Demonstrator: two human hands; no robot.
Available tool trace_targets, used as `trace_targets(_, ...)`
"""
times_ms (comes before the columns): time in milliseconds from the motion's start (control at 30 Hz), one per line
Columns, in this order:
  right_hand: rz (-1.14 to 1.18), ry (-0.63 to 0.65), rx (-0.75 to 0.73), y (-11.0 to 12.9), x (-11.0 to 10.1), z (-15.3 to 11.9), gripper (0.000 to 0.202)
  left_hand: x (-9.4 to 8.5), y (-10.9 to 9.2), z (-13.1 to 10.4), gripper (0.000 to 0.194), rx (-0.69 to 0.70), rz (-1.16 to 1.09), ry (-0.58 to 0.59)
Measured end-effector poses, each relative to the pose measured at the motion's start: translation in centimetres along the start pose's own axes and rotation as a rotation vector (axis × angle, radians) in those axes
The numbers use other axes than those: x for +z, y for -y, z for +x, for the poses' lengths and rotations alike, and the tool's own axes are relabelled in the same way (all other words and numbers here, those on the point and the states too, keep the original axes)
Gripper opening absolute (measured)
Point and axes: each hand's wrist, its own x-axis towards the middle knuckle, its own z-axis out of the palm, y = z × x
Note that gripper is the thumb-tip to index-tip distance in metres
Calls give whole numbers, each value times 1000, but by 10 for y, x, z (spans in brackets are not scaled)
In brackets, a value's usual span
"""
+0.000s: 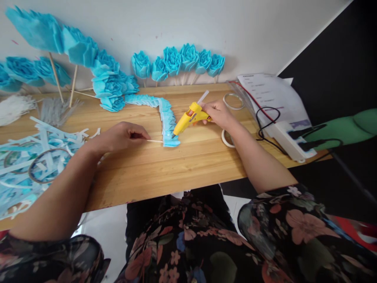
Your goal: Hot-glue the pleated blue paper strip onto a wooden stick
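A thin wooden stick (pixel 155 140) is pinched in my left hand (pixel 125 136), its far end at the near end of a pleated light-blue strip (pixel 167 118). My right hand (pixel 217 112) is closed round a yellow hot glue gun (pixel 188 118) with a clear glue stick (pixel 203 96) poking out of its back. The gun's nozzle points down at the strip, close to the stick's tip; whether it touches cannot be made out. From there the strip bends back and left across the table towards a pile of blue paper roses (pixel 110 84).
More blue roses on sticks (pixel 188 59) lean along the wall. Paper scraps (pixel 50 157) and a tape ring (pixel 48 165) cover the left. Tape rolls (pixel 233 101), printed sheets (pixel 273 96) and a white power strip (pixel 291 141) with black cables lie right. The wooden table's (pixel 141 188) front edge is near my lap.
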Motion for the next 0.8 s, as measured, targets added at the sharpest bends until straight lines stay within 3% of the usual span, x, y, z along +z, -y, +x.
trace_targets(267, 34, -39, 48, 5, 1, -1, 59, 0, -1, 0, 45, -7, 1, -7)
trace_targets(800, 78, -68, 12, 11, 2, -3, 64, 0, -2, 0, 44, -3, 21, -11)
